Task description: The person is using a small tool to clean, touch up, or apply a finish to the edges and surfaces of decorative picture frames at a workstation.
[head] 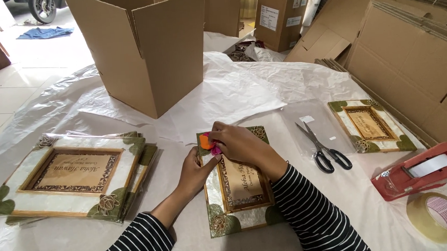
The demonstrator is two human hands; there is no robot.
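Hands meet over a decorated picture frame lying flat in the near middle of the tabletop, which is covered with white sheeting. The left hand pinches the frame's far left corner, its grip closed on the edge. The right hand presses down on small orange and pink stickers at that same corner, fingers curled shut over them. To the left lies a stack of wrapped frames, well apart. To the right, black-handled scissors rest near another frame, with a red tape dispenser and a roll of tape nearer still. An open cardboard box stands far behind the hands, and flattened cartons lean at the far right.
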